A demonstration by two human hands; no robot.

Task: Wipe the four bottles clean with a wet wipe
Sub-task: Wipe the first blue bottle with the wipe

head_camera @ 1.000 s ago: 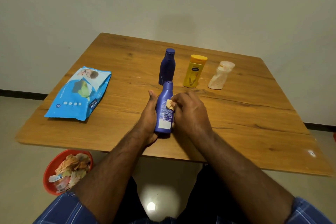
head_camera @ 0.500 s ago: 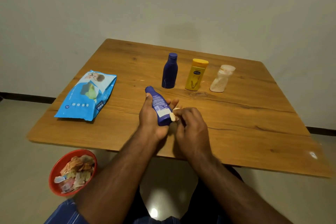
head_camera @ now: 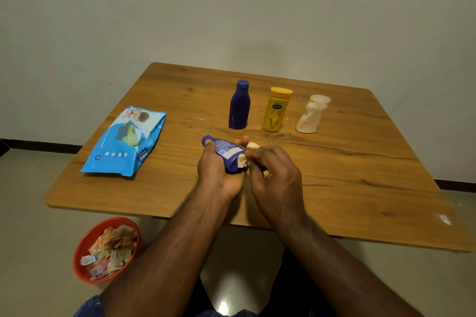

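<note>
Lying tilted above the table [head_camera: 334,188], the blue bottle [head_camera: 226,153] is being gripped by the left hand [head_camera: 217,175], while a crumpled wet wipe [head_camera: 242,161] is being pinched against its base by the right hand [head_camera: 275,175]. Three bottles are standing behind.

Brand word "mee" legible on blue wet-wipe pack [head_camera: 123,140] lying on the wooden bench [head_camera: 360,175].

The word runs in white along the pack's near right edge; a small round badge near its lower left corner holds a number too small to read. The yellow bottle [head_camera: 276,110] carries a dark oval logo whose lettering is blurred. The blue bottle [head_camera: 226,153] gripped in the left hand [head_camera: 219,175] shows a white label of fine print, unreadable.
</note>
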